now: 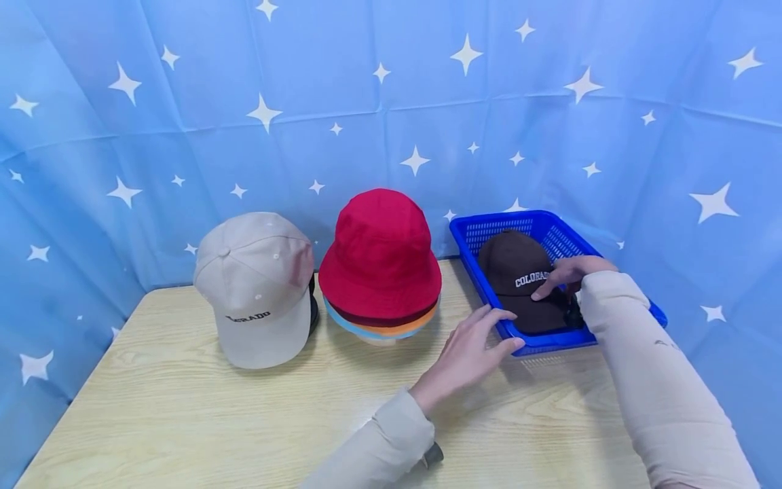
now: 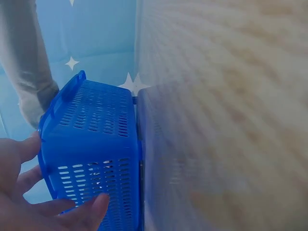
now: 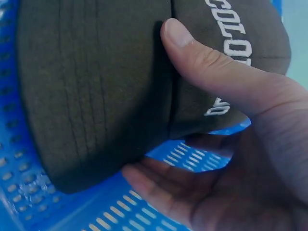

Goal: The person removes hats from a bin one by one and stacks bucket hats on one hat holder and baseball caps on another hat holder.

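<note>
A dark brown baseball cap (image 1: 516, 261) with white COLORADO lettering lies in a blue plastic basket (image 1: 552, 338) at the right of the table. My right hand (image 1: 568, 272) reaches into the basket and holds the cap's side. In the right wrist view, the thumb (image 3: 192, 53) presses on top where brim meets crown, and the other fingers (image 3: 159, 183) are at and below the brim's edge. My left hand (image 1: 467, 350) is at the basket's near left corner, its fingers spread. The left wrist view shows fingertips (image 2: 31, 144) by the rim and others along the outer wall.
On the table (image 1: 201, 414), a beige baseball cap (image 1: 253, 272) stands at the left with something black behind it. Centre back, a red bucket hat (image 1: 381, 251) tops a stack with maroon, orange and light blue brims. A starred blue curtain (image 1: 342, 88) borders the table.
</note>
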{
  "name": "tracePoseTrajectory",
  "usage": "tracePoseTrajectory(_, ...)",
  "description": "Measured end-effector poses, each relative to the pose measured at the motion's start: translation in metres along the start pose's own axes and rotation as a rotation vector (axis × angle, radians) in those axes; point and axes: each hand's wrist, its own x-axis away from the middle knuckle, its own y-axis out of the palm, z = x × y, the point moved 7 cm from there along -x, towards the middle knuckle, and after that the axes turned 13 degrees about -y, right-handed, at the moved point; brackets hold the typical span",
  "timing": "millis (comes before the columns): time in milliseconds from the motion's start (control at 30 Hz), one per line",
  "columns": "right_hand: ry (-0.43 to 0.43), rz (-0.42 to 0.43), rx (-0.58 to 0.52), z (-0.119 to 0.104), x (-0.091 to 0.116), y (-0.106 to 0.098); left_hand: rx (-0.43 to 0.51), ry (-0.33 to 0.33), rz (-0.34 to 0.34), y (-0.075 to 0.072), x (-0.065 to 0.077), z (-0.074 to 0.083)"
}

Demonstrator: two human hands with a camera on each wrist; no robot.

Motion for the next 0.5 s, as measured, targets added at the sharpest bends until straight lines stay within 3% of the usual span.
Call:
tracePoseTrajectory(67, 0.003, -0.031, 0.014, 0.001, -0.008, 0.001, 0.014, 0.005, -0.017, 0.000, -0.001, -0.001)
tracePoseTrajectory(300, 0.005, -0.009, -0.119, -0.004, -0.011, 0.008, 0.038, 0.071, -0.041, -0.002, -0.006, 0.001)
tracePoseTrajectory(500, 0.009, -0.002, -0.064, -0.007, -0.001, 0.007, 0.050, 0.091, -0.060, -0.004, -0.007, 0.001)
